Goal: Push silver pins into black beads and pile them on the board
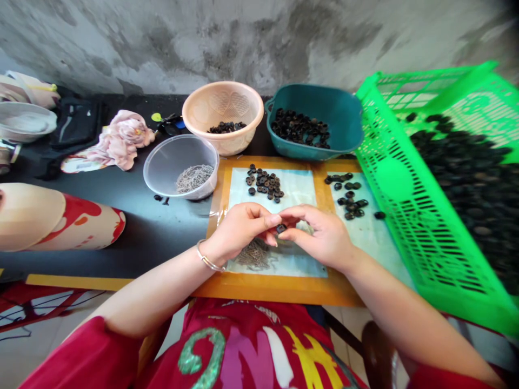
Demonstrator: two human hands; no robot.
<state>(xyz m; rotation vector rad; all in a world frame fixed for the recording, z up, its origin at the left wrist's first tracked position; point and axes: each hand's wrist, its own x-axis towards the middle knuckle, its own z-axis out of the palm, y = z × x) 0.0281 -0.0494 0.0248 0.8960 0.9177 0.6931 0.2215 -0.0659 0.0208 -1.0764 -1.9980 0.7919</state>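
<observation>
My right hand [318,235] pinches a small black round part [281,228] between thumb and fingers. Right beside it, the thumb and index finger of my left hand [247,227] are pressed together; whatever they hold is too small to make out. Both hands meet above a pale blue sheet [300,183] taped to the table. Below my left hand lies a heap of thin metal pins [255,255], partly covered by the fingers. Beyond my hands sits a cluster of small black round parts [265,183]. More black parts [352,205] lie in a group to the right.
A clear bowl [156,170] holds metal pins. Behind stand a peach basket [190,119] and a teal basin [352,129], both with black parts. A green crate [393,181] full of black pieces borders the right. At left are a red-and-white cylinder [89,221] and a pink cloth [125,138].
</observation>
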